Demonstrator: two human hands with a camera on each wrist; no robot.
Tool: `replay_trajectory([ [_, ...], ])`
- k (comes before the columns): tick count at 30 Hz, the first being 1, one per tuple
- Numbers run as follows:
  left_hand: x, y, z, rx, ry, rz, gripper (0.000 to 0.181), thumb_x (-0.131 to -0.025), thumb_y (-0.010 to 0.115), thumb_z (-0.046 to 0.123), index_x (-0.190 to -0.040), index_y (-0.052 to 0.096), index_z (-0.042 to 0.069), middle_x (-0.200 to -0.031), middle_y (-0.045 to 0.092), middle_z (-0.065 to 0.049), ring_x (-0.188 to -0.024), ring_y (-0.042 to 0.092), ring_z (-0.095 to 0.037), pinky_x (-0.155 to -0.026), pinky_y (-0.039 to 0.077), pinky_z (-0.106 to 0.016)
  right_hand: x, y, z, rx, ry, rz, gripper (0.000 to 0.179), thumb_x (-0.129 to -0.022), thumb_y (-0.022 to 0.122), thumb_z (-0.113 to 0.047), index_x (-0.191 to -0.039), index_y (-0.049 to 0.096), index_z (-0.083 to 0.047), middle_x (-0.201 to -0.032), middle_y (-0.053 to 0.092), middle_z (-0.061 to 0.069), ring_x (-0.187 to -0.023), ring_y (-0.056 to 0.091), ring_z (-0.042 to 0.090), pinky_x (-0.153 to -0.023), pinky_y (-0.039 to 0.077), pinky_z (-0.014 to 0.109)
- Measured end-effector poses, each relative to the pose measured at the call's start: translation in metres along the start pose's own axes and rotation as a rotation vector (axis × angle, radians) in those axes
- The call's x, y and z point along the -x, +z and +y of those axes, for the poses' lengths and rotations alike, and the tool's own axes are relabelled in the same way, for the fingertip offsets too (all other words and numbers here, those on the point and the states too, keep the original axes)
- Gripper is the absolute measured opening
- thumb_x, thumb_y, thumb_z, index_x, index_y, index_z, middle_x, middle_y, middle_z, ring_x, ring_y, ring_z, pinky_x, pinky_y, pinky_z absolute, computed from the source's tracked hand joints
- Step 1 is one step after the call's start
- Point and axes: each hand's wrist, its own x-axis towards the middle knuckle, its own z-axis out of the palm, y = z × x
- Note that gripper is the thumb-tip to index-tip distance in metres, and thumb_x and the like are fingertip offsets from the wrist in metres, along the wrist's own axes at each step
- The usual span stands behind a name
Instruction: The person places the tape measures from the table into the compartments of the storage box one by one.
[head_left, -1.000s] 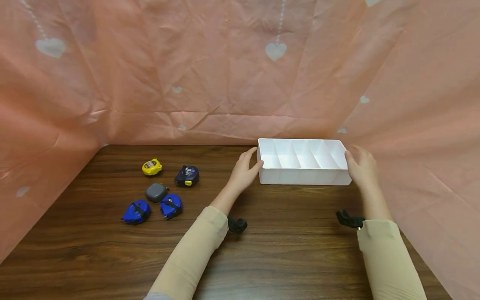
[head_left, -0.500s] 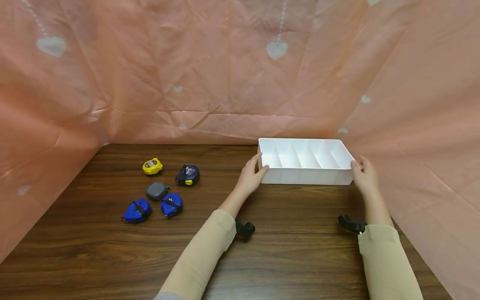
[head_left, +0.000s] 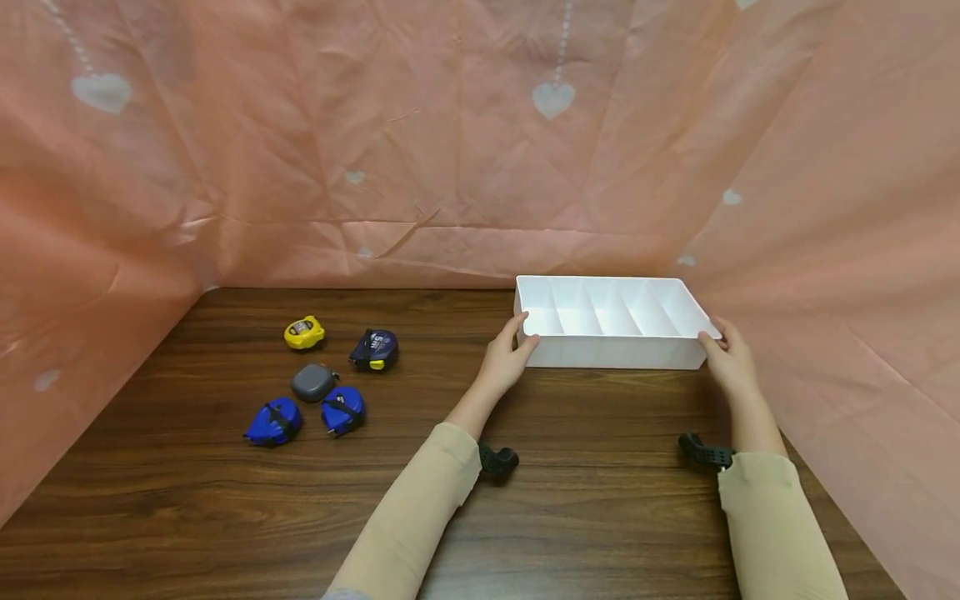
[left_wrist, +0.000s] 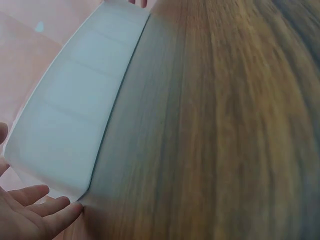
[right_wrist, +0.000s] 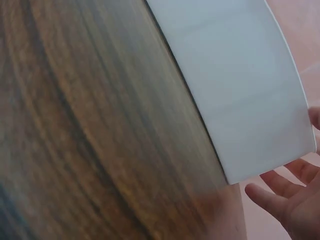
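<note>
A white divided box (head_left: 615, 352) with a row of open compartments stands at the back right of the table. At its left end, my left hand (head_left: 504, 357) grips the front corner, thumb at the front and fingers along the end wall. The opposite corner is held by my right hand (head_left: 729, 358), thumb near the rim and fingers by the end wall. In the left wrist view, the left fingers (left_wrist: 55, 215) lie by the lower edge of the box (left_wrist: 65, 95). The right wrist view has the right fingers (right_wrist: 270, 200) beside the box's end (right_wrist: 245, 100).
Tape measures lie on the left of the brown wooden table (head_left: 600, 517): a yellow one (head_left: 303, 333), a dark blue one (head_left: 375, 350), and two blue ones (head_left: 274, 422). A small grey case-like object (head_left: 313, 382) sits among them. Pink curtain (head_left: 465, 167) borders the back and sides.
My left hand has moved right and slightly nearer onto the box's front corner. My right hand has come down to the opposite front corner. The box has hardly moved.
</note>
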Motion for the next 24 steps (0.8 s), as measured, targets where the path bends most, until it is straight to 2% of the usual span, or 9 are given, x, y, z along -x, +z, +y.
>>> replay_trajectory([
  [4, -0.0007, 0.0029, 0.0010, 0.019, 0.000, 0.021, 0.052, -0.098, 0.052, 0.033, -0.147, 0.040, 0.018, -0.144, 0.041, -0.018, -0.128, 0.043, -0.034, -0.100, 0.040, -0.044, 0.0011, 0.0025, 0.0014, -0.091, -0.002, -0.011, 0.058, -0.103, 0.039, -0.028, -0.148, 0.023, 0.005, -0.133, 0.040, 0.031, -0.093, 0.048, 0.008, -0.070, 0.044, 0.014],
  [7, -0.0015, 0.0051, 0.0009, 0.045, -0.009, 0.043, 0.050, -0.098, 0.053, 0.030, -0.145, 0.043, 0.017, -0.142, 0.044, -0.021, -0.126, 0.046, -0.035, -0.098, 0.041, -0.043, 0.0014, 0.0039, 0.0015, -0.188, 0.044, -0.025, 0.059, -0.103, 0.040, -0.029, -0.150, 0.020, 0.002, -0.138, 0.034, 0.031, -0.099, 0.049, 0.010, -0.071, 0.046, 0.014],
  [9, -0.0021, 0.0064, 0.0009, 0.067, -0.025, 0.066, 0.047, -0.098, 0.054, 0.030, -0.143, 0.045, 0.018, -0.139, 0.046, -0.021, -0.123, 0.049, -0.036, -0.096, 0.042, -0.045, 0.0009, 0.0044, 0.0016, -0.233, 0.085, -0.027, 0.061, -0.102, 0.041, -0.031, -0.151, 0.020, -0.002, -0.143, 0.029, 0.029, -0.107, 0.048, 0.015, -0.073, 0.046, 0.016],
  [12, -0.0031, 0.0085, 0.0010, 0.099, -0.056, 0.100, 0.044, -0.097, 0.055, 0.030, -0.140, 0.049, 0.021, -0.135, 0.050, -0.020, -0.119, 0.051, -0.036, -0.093, 0.043, -0.048, -0.0003, 0.0052, 0.0027, -0.269, 0.131, -0.021, 0.062, -0.101, 0.044, -0.034, -0.152, 0.021, -0.007, -0.145, 0.027, 0.026, -0.116, 0.045, 0.021, -0.074, 0.046, 0.018],
  [16, -0.0042, 0.0101, 0.0022, 0.135, -0.085, 0.124, 0.043, -0.095, 0.057, 0.028, -0.137, 0.052, 0.022, -0.134, 0.051, -0.019, -0.120, 0.050, -0.035, -0.094, 0.042, -0.050, -0.0016, 0.0047, 0.0056, -0.303, 0.154, 0.001, 0.061, -0.099, 0.049, -0.032, -0.151, 0.026, -0.009, -0.127, 0.041, 0.012, -0.105, 0.049, 0.016, -0.072, 0.048, 0.019],
  [19, -0.0043, 0.0091, 0.0049, 0.165, -0.097, 0.131, 0.042, -0.094, 0.059, 0.025, -0.135, 0.054, 0.020, -0.133, 0.051, -0.020, -0.122, 0.048, -0.033, -0.095, 0.042, -0.050, -0.0020, 0.0034, 0.0058, -0.321, 0.155, 0.013, 0.060, -0.098, 0.051, -0.031, -0.150, 0.029, -0.010, -0.111, 0.041, 0.000, -0.092, 0.049, 0.007, -0.069, 0.049, 0.019],
  [24, -0.0042, 0.0070, 0.0071, 0.201, -0.119, 0.144, 0.041, -0.093, 0.062, 0.023, -0.133, 0.057, 0.020, -0.133, 0.051, -0.020, -0.121, 0.047, -0.030, -0.093, 0.043, -0.048, -0.0030, 0.0027, 0.0040, -0.363, 0.156, -0.001, 0.061, -0.097, 0.054, -0.031, -0.150, 0.031, -0.010, -0.108, 0.041, -0.002, -0.089, 0.050, 0.009, -0.069, 0.049, 0.019],
])
